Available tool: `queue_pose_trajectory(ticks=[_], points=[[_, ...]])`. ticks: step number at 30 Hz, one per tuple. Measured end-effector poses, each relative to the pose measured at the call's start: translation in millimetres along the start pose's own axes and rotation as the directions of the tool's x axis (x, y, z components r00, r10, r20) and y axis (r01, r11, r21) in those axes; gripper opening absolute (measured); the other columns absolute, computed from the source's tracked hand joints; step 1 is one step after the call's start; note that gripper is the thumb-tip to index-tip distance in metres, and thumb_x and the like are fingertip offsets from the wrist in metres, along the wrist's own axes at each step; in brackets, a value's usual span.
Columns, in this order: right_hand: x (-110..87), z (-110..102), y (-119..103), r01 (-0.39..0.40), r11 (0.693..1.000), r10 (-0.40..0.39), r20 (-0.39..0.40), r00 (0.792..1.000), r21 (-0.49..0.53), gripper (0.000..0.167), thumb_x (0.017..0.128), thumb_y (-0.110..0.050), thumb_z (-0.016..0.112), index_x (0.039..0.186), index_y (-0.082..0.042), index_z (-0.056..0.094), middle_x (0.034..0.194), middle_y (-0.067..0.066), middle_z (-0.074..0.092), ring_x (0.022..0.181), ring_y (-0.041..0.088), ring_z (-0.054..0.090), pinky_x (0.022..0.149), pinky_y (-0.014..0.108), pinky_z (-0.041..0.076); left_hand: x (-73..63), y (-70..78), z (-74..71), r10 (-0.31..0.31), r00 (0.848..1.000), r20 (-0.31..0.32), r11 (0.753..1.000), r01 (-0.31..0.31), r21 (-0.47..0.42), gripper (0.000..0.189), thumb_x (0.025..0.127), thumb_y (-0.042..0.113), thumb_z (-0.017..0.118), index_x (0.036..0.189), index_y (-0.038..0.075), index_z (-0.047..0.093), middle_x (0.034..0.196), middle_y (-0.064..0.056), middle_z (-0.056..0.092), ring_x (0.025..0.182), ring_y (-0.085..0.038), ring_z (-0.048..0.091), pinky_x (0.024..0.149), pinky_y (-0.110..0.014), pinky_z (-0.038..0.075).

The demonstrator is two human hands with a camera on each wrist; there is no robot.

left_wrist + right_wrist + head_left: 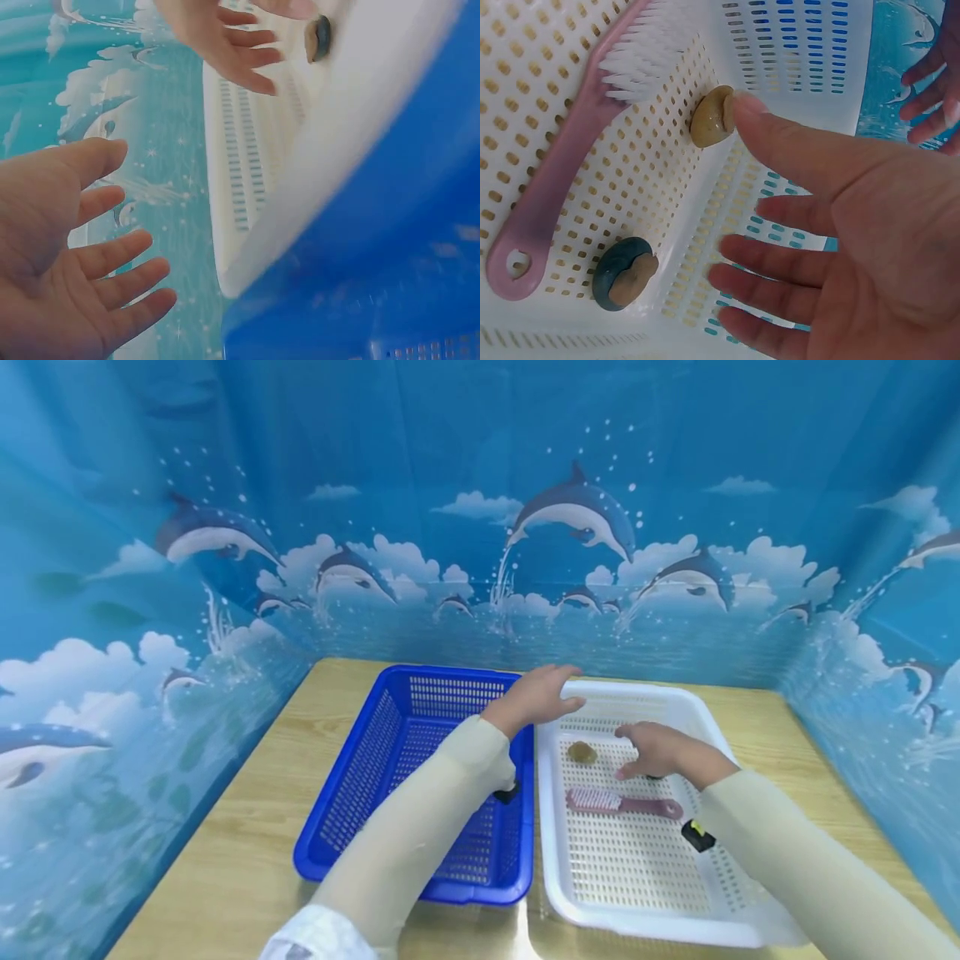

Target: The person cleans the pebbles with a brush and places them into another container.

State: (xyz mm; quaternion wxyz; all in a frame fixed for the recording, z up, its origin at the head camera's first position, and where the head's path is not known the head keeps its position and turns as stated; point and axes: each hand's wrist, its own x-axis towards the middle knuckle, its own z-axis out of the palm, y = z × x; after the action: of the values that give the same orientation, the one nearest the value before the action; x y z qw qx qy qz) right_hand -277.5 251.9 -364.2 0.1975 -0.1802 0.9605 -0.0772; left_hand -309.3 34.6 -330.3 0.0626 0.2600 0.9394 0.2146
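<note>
A white basket (553, 868) holds a pink brush (637, 805) with white bristles, a rounded tan-yellow piece (711, 118) and a rounded dark teal piece (613, 264) with a brown patch. The kind of these two pieces is unclear. Above the basket's inside my right hand (660, 750) has its fingers spread and holds nothing; it mostly covers the dark piece in the head view. My left hand (532, 697), also with spread fingers and nothing in them, hovers near the far edges where the blue basket (450, 672) and the white basket meet.
Both baskets stand side by side on a wooden table (247, 810), their rims close together. A blue curtain (420, 468) printed with dolphins surrounds the table at the back and sides. My left forearm passes over the blue basket.
</note>
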Motion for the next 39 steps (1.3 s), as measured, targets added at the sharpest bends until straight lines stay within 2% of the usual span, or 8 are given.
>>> queue_pose_trajectory(ticks=[5, 9, 13, 17, 21, 28, 31, 39], points=[[-0.7, 4, 1, 0.0, 1.0, 0.0, 0.058, 0.998, 0.006, 0.065, 0.082, -0.03, 0.079, 0.128, 0.007, 0.053, 0.111, 0.021, 0.065, 0.099, 0.035, 0.063, 0.087, 0.05, 0.052, 6.4, 9.2, 1.6, 0.026, 0.999, 0.042, 0.994, -0.021, -0.104, 0.051, 0.101, 0.034, 0.054, 0.147, 0.016, 0.042, 0.148, -0.005, 0.046, 0.136, -0.024, 0.042, 0.11, -0.041, 0.038], [-2.6, 6, 3, -0.011, 1.0, 0.011, 0.112, 0.994, -0.001, 0.057, 0.083, -0.03, 0.078, 0.123, 0.005, 0.057, 0.104, 0.015, 0.065, 0.093, 0.03, 0.063, 0.082, 0.048, 0.054, 13.5, 13.6, 4.4, 0.034, 0.997, 0.076, 0.974, -0.016, -0.224, 0.051, 0.1, 0.031, 0.055, 0.147, 0.015, 0.043, 0.146, -0.008, 0.047, 0.132, -0.024, 0.046, 0.105, -0.039, 0.043], [-6.2, 8, 4, -0.039, 0.999, 0.039, 0.148, 0.988, -0.002, 0.052, 0.083, -0.029, 0.077, 0.12, 0.003, 0.06, 0.099, 0.01, 0.065, 0.091, 0.027, 0.062, 0.082, 0.047, 0.054, 19.2, 17.6, 9.4, 0.037, 0.994, 0.1, 0.94, -0.001, -0.341, 0.052, 0.1, 0.033, 0.056, 0.147, 0.016, 0.042, 0.146, -0.01, 0.047, 0.131, -0.025, 0.047, 0.103, -0.041, 0.044], [-6.3, 11, 4, -0.057, 0.998, 0.057, 0.167, 0.984, 0.001, 0.049, 0.082, -0.029, 0.078, 0.118, 0.001, 0.061, 0.097, 0.007, 0.065, 0.09, 0.024, 0.062, 0.082, 0.047, 0.053, 22.7, 21.0, 14.3, -0.006, 0.995, 0.104, 0.902, 0.05, -0.43, 0.053, 0.1, 0.034, 0.056, 0.148, 0.019, 0.041, 0.148, -0.01, 0.044, 0.133, -0.027, 0.044, 0.105, -0.045, 0.043], [-5.2, 13, 4, -0.054, 0.998, 0.055, 0.17, 0.984, -0.013, 0.05, 0.08, -0.03, 0.08, 0.116, -0.001, 0.062, 0.096, 0.006, 0.065, 0.089, 0.023, 0.061, 0.082, 0.046, 0.053, 26.9, 24.1, 18.9, -0.035, 0.994, 0.101, 0.894, 0.077, -0.442, 0.051, 0.099, 0.031, 0.057, 0.146, 0.017, 0.043, 0.148, -0.012, 0.043, 0.132, -0.028, 0.045, 0.104, -0.044, 0.043], [-4.3, 20, 7, -0.037, 0.999, 0.039, 0.156, 0.987, -0.014, 0.047, 0.076, -0.03, 0.083, 0.111, -0.004, 0.063, 0.098, 0.006, 0.065, 0.089, 0.023, 0.06, 0.085, 0.049, 0.052, 34.5, 27.5, 29.9, -0.033, 0.988, 0.15, 0.924, 0.087, -0.373, 0.05, 0.098, 0.03, 0.059, 0.144, 0.016, 0.046, 0.149, -0.006, 0.043, 0.13, -0.022, 0.048, 0.102, -0.036, 0.045], [-4.0, 21, 9, -0.025, 0.999, 0.028, 0.152, 0.988, -0.026, 0.045, 0.076, -0.028, 0.083, 0.108, -0.005, 0.063, 0.099, 0.007, 0.065, 0.089, 0.022, 0.059, 0.085, 0.049, 0.052, 37.4, 28.4, 33.9, -0.037, 0.985, 0.166, 0.923, 0.097, -0.372, 0.051, 0.098, 0.029, 0.06, 0.144, 0.015, 0.046, 0.149, -0.006, 0.043, 0.13, -0.021, 0.048, 0.102, -0.035, 0.045], [-4.5, 26, 10, -0.008, 1.0, 0.009, 0.144, 0.99, -0.011, 0.039, 0.074, -0.023, 0.084, 0.101, -0.008, 0.062, 0.093, 0.004, 0.063, 0.085, 0.021, 0.058, 0.084, 0.047, 0.051, 37.6, 28.7, 48.6, -0.102, 0.974, 0.201, 0.923, 0.169, -0.347, 0.051, 0.096, 0.026, 0.062, 0.143, 0.012, 0.047, 0.145, -0.007, 0.048, 0.131, -0.022, 0.047, 0.106, -0.032, 0.041]])
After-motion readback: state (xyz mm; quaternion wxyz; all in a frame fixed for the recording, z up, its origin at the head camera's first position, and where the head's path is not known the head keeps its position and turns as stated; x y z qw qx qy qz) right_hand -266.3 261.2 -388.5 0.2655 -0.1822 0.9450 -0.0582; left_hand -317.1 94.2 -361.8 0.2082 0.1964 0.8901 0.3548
